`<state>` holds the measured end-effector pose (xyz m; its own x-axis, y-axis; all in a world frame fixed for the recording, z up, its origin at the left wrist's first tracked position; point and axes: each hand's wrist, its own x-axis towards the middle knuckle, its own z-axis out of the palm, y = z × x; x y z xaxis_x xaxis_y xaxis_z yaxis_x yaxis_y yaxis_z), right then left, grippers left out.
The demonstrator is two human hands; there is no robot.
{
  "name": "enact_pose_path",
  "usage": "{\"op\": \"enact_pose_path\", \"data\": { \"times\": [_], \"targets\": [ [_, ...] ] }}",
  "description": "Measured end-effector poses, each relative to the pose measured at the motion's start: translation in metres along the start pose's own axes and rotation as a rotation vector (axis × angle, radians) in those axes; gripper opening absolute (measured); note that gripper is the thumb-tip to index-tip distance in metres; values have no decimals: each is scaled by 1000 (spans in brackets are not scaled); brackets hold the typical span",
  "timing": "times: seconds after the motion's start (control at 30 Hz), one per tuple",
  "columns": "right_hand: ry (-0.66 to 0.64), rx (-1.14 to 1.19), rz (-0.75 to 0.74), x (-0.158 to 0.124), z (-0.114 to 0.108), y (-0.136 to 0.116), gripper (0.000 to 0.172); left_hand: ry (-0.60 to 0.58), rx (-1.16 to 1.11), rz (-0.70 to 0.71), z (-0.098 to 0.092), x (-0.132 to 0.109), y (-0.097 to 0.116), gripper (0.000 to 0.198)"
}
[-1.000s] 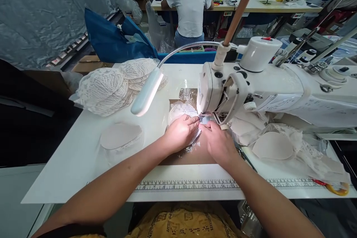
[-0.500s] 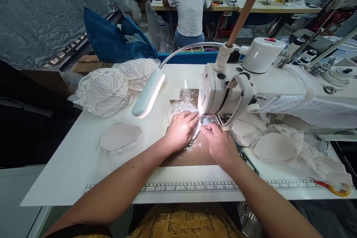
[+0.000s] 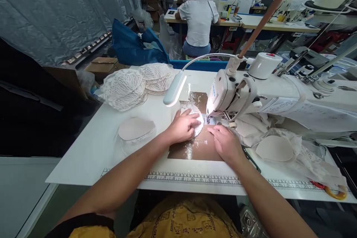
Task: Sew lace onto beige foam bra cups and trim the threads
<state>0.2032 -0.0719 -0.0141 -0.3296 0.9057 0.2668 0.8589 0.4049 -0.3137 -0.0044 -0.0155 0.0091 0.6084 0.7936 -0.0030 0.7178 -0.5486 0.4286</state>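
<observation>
"What can't you make out?"

"The needle. The sewing machine (image 3: 251,89) head covers it, and lamp (image 3: 174,89) glare washes out the plate there. My left hand (image 3: 182,126) hides most of the lace cup (image 3: 199,125)."

"And the hands?"

"The left is flat with fingers spread, pressing the cup down at nine o'clock from the machine's foot. The right hand (image 3: 227,143) is at five o'clock, palm down and slack on the desk's (image 3: 92,156) brown panel (image 3: 195,150), gripping nothing."
</observation>
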Motion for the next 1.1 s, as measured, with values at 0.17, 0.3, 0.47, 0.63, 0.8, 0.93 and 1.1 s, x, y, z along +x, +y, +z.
{"op": "enact_pose_path", "data": {
  "times": [0.17,0.3,0.47,0.63,0.8,0.93,1.1],
  "targets": [
    [79,186,-41,-5,-1,6,35,-178,-233,379,-13,-37,17,40],
    [90,219,-39,-5,-1,5,34,79,-257,273,-6,-40,25,33],
    [42,68,-74,-3,-2,5,36,73,-38,288,13,-15,25,31],
    [-42,-205,-18,-2,-2,4,31,72,71,299,17,-4,26,32],
    [-68,-247,12,0,-1,0,31,88,147,256,14,-4,21,35],
    [-56,-251,38,2,1,-1,30,37,144,287,11,0,10,40],
    [-44,-251,74,4,4,-4,33,-36,132,392,5,11,-5,43]
  ]
}}
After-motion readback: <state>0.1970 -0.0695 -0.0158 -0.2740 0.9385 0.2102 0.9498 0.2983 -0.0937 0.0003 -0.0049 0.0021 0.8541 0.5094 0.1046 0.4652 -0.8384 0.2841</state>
